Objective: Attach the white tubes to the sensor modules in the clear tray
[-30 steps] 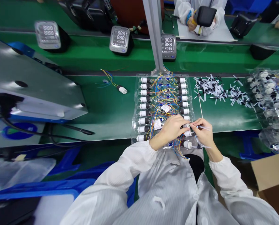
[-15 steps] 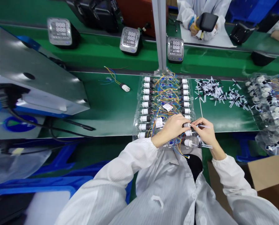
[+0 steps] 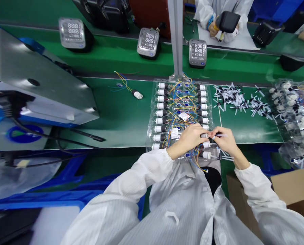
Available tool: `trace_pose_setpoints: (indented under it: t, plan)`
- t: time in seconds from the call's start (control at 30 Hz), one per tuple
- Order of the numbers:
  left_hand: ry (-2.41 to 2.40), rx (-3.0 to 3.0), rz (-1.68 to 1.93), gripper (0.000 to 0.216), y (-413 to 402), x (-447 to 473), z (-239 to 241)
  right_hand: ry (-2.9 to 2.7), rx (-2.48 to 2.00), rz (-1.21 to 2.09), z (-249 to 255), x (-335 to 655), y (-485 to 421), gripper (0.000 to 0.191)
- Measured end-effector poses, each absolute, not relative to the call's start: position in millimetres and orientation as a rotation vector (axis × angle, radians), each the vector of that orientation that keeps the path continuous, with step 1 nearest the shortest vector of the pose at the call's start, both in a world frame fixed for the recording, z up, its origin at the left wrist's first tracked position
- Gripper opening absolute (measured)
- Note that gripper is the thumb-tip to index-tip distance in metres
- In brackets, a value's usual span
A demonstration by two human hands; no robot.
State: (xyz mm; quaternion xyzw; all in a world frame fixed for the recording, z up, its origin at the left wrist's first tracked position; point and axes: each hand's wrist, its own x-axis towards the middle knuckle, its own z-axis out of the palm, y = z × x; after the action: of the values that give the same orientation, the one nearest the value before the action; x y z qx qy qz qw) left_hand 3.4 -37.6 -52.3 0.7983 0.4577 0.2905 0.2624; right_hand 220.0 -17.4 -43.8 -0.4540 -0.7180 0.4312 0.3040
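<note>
Here it is, right of centre in the frame: a small white plastic cylinder [image 3: 204,135], just above the front edge of the bench, caught between two sets of fingertips. Its long axis runs roughly side to side, one end toward each hand. The left hand [image 3: 191,136] has it from the left, fingers narrowed around the body. The right hand [image 3: 223,137] meets it at the right end, pinching a thin strip of translucent white tubing [image 3: 221,135] that pokes out rightward, near enough in line with the cylinder. So neither hand is nearer; both are right there! Whether tubing and cylinder touch, I can't tell; the fingertips cover it. Beneath, a clear plastic tray [image 3: 150,127] bears two columns of similar cylinders with coloured wires. Farther out, upper right of centre, lies a loose pile of white-and-black tube pieces [image 3: 230,97].
</note>
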Motion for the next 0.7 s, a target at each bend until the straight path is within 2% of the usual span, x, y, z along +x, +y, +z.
trace_pose_setpoints:
  t: [0.07, 0.1, 0.17, 0.2, 0.23, 0.3, 0.4, 0.47, 0.53, 0.7]
  plan:
    - [1.204, 2.193, 0.785, 0.029, -39, 2, -49, -1.906, -1.153, 1.254, -37, 227, -13, 0.011]
    - [1.183, 2.202, 0.801, 0.033, -40, 1, -45, -1.936, -1.099, 1.342, -32, 232, -9, 0.016]
    - [1.166, 2.178, 0.859, 0.038, -39, 0, -37, -2.028, -0.956, 1.541, -22, 247, 3, 0.044]
    - [1.182, 2.159, 0.876, 0.038, -38, 1, -33, -2.059, -0.908, 1.607, -18, 255, 11, 0.053]
    - [1.214, 2.151, 0.868, 0.035, -36, 1, -29, -2.064, -0.910, 1.612, -16, 261, 21, 0.055]
    - [1.290, 2.212, 0.761, 0.028, -32, 4, -24, -2.046, -1.068, 1.402, -16, 267, 45, 0.039]
    - [1.340, 2.429, 0.571, 0.027, -28, 8, -25, -2.140, -1.330, 0.757, -25, 256, 84, 0.022]
    - [1.350, 2.539, 0.538, 0.029, -27, 9, -28, -2.304, -1.378, 0.397, -30, 241, 104, 0.026]
    - [1.353, 2.597, 0.535, 0.033, -28, 7, -30, -2.458, -1.439, 0.176, -30, 226, 117, 0.032]
    - [1.327, 2.594, 0.567, 0.030, -28, 0, -32, -2.751, -1.600, -0.102, -23, 204, 120, 0.038]
